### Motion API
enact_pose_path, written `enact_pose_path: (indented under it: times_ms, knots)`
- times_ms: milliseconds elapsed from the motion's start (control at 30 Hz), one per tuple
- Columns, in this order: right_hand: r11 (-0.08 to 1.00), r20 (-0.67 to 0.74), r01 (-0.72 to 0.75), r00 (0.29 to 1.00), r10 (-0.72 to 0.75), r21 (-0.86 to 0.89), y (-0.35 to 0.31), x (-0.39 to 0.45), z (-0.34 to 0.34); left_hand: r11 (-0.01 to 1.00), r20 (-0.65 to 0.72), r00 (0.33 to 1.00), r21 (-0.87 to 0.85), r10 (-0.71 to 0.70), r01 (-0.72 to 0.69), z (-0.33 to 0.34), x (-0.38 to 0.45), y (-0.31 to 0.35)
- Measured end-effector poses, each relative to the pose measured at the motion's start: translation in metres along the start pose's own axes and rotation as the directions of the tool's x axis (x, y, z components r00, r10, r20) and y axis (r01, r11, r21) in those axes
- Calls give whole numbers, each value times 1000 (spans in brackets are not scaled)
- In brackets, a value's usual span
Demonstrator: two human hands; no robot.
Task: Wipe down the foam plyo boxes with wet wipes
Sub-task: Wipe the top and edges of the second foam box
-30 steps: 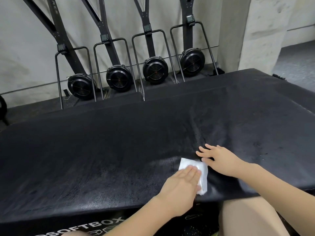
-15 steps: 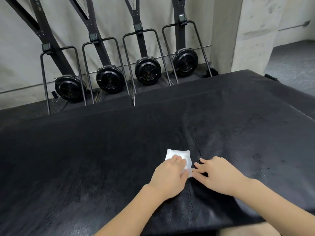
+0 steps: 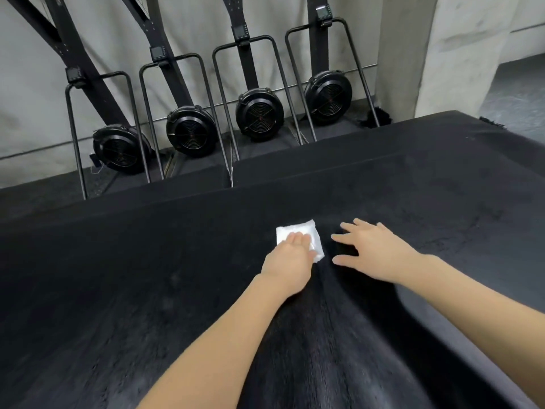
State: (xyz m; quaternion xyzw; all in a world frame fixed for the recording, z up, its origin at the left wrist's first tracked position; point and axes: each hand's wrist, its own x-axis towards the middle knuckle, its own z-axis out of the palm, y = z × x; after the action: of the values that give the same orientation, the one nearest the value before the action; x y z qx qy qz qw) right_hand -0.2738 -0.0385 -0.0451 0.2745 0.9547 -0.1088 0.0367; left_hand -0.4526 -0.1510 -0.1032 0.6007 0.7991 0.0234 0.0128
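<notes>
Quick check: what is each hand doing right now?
Left hand: open, flat fingers pressing the white wipe onto the black foam box.
Right hand: open, fingers spread, holding nothing.

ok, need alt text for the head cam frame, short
A person's left hand presses a folded white wipe flat on the top of a black foam box, while the right hand rests with fingers spread beside it. Four black fan machines stand along the concrete wall behind.
</notes>
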Motion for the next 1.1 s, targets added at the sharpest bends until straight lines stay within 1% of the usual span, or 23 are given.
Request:
enact_pose_path:
  times_ms: [67,100,233,300,433,600,733,900,933,1000,1100]
  knots:
    - [999,79,-33,996,33,9,4,15,2,999,45,998,19,-40,40,-5,27,-9]
    - [999,107,-34,994,35,-13,5,20,3,998,60,997,33,-48,47,-6,39,-15]
    - [997,150,-20,988,31,-78,6,27,3,996,72,994,44,-86,83,-5,80,-38]
    - [996,152,-13,988,27,-93,6,31,0,994,68,993,58,-92,88,-5,98,-47]
    - [997,147,-24,988,35,-77,5,38,-3,991,109,990,104,-91,80,-17,132,-60]
    - [996,147,-48,987,59,-78,2,41,-4,986,109,981,71,-160,153,-38,161,-63]
    - [994,159,-67,984,81,-88,1,41,-4,991,120,985,64,-122,115,-43,179,-73]
    - [995,172,-79,981,89,-63,-3,39,-10,985,110,981,-50,-159,165,-50,171,-63]
    - [995,177,-80,980,88,-53,-4,40,-10,988,117,983,-50,-142,149,-50,163,-62]
    - [995,179,-81,980,90,-57,-4,39,-10,996,116,991,-45,-66,71,-45,143,-56]
    - [993,193,-79,977,94,-85,-3,39,-7,996,74,997,-94,-3,10,-35,115,-48]
